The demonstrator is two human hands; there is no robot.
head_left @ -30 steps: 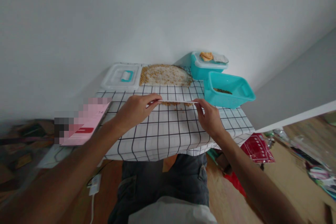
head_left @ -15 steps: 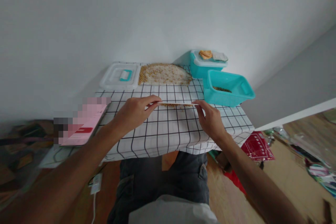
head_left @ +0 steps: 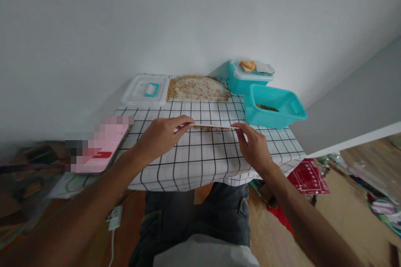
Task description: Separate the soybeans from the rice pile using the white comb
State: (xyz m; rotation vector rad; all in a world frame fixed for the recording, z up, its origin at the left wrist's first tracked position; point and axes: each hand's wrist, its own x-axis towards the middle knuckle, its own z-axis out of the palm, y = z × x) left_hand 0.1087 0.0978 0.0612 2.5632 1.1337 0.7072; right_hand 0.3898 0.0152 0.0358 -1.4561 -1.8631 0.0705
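My left hand [head_left: 167,133] pinches the left end of a thin, straight white strip [head_left: 213,125]. The other end is pinched by my right hand [head_left: 253,142]. Seen nearly edge-on, the strip spans the gap between both hands, its right end slightly lower; I cannot tell whether it is a card or a ruler. Along its near edge shows a narrow row of yellowish beans or grains [head_left: 206,129] on the checked tablecloth [head_left: 197,158]. Farther back lies a wide spread of white grains mixed with yellow beans [head_left: 199,89].
A clear lid with a turquoise handle [head_left: 145,90] lies at the back left. On the right stand an open turquoise box [head_left: 272,119] with dark grains inside and a lidded turquoise box [head_left: 241,83] with cloths on top. A pink, partly blurred object [head_left: 103,150] lies left.
The strip's right end has dipped slightly, so it slants a little more. Both hands keep their hold on it. The whole view has shifted slightly.
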